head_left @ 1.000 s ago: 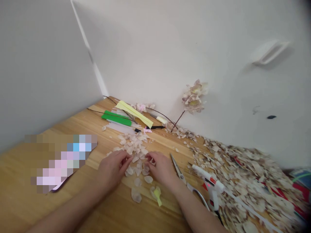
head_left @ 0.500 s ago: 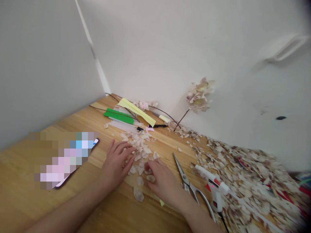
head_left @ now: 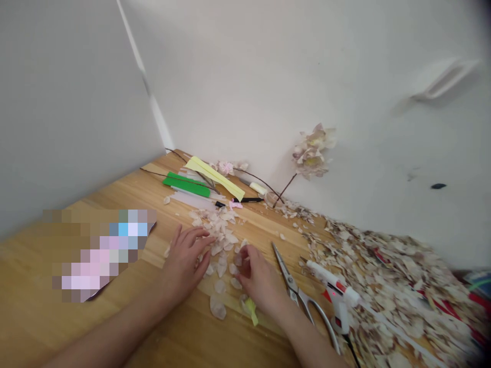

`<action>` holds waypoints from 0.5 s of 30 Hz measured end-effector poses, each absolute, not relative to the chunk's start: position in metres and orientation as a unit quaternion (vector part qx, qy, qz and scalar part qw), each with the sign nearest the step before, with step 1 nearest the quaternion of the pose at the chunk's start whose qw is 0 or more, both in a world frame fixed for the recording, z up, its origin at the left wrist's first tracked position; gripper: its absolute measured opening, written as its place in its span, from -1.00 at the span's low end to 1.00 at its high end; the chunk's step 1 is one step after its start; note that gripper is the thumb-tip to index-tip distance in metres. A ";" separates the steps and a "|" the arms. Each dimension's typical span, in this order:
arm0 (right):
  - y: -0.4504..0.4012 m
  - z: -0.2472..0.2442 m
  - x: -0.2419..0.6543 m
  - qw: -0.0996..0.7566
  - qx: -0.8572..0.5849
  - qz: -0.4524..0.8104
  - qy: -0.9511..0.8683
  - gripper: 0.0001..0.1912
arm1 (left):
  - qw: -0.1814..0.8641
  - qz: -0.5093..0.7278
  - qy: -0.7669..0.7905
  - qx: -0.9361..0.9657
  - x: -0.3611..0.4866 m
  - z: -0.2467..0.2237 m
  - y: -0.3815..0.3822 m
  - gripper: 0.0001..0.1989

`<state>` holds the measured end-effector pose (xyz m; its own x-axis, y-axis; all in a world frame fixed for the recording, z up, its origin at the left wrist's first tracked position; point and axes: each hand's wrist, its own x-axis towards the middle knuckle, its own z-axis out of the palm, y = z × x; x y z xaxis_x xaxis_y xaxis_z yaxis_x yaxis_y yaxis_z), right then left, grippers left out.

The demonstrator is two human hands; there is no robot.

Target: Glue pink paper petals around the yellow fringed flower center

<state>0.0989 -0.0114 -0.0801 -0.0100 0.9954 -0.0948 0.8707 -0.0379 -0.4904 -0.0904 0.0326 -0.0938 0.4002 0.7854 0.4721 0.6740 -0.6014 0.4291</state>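
Several pale, translucent petals (head_left: 219, 225) lie in a loose patch on the wooden table in front of me. My left hand (head_left: 188, 255) rests at the left side of this patch, fingers apart and nothing held. Across from it, my right hand (head_left: 259, 276) has its thumb and fingers curled, with a pale petal (head_left: 238, 259) at the fingertips. Single petals (head_left: 218, 307) lie between the two wrists. Beneath my right hand is a yellow crepe paper scrap (head_left: 251, 312), with a petal beside it.
Scissors (head_left: 292, 286) and a white glue gun (head_left: 333, 291) lie right of my right hand, before a big heap of dried petals (head_left: 402, 276). A blurred-out phone (head_left: 92, 266) is at left. Green paper (head_left: 186, 185), yellow paper (head_left: 215, 178) and a petal flower (head_left: 312, 153) are behind.
My right hand has shifted slightly up and right, curling its fingers around a petal and uncovering more of the yellow scrap. My left hand has barely moved.
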 end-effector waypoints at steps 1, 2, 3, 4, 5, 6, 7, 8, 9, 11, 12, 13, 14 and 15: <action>-0.012 -0.080 0.099 0.159 -0.682 0.215 -0.681 -0.60 | 0.086 0.327 0.438 0.833 -0.090 -0.094 0.032 -0.76; -0.012 -0.080 0.099 0.168 -0.677 0.218 -0.683 -0.54 | 0.087 0.327 0.438 0.833 -0.090 -0.093 0.032 -0.76; -0.012 -0.080 0.099 0.171 -0.673 0.220 -0.685 -0.51 | 0.087 0.327 0.438 0.833 -0.090 -0.093 0.031 -0.76; -0.012 -0.080 0.098 0.172 -0.671 0.224 -0.686 -0.50 | 0.088 0.328 0.438 0.832 -0.089 -0.092 0.031 -0.76; -0.012 -0.080 0.097 0.170 -0.672 0.228 -0.684 -0.50 | 0.088 0.329 0.438 0.832 -0.089 -0.092 0.031 -0.76; -0.011 -0.080 0.096 0.167 -0.675 0.230 -0.681 -0.52 | 0.087 0.332 0.439 0.830 -0.089 -0.092 0.030 -0.76; -0.011 -0.080 0.095 0.165 -0.678 0.231 -0.678 -0.53 | 0.086 0.334 0.440 0.829 -0.088 -0.092 0.030 -0.75; -0.011 -0.081 0.094 0.163 -0.680 0.232 -0.676 -0.55 | 0.084 0.338 0.441 0.828 -0.088 -0.092 0.030 -0.75; -0.010 -0.081 0.094 0.159 -0.683 0.234 -0.674 -0.57 | 0.082 0.340 0.442 0.826 -0.089 -0.093 0.031 -0.75; -0.010 -0.081 0.093 0.158 -0.684 0.241 -0.670 -0.57 | 0.078 0.342 0.447 0.823 -0.091 -0.092 0.032 -0.73; -0.010 -0.081 0.093 0.160 -0.683 0.246 -0.669 -0.56 | 0.074 0.343 0.452 0.820 -0.092 -0.092 0.034 -0.73; -0.009 -0.080 0.093 0.165 -0.681 0.248 -0.669 -0.56 | 0.069 0.343 0.460 0.816 -0.095 -0.091 0.036 -0.73; -0.008 -0.079 0.094 0.171 -0.679 0.245 -0.671 -0.56 | 0.063 0.342 0.470 0.811 -0.097 -0.091 0.038 -0.74; -0.006 -0.077 0.094 0.178 -0.675 0.236 -0.676 -0.57 | 0.057 0.341 0.480 0.807 -0.099 -0.091 0.041 -0.74</action>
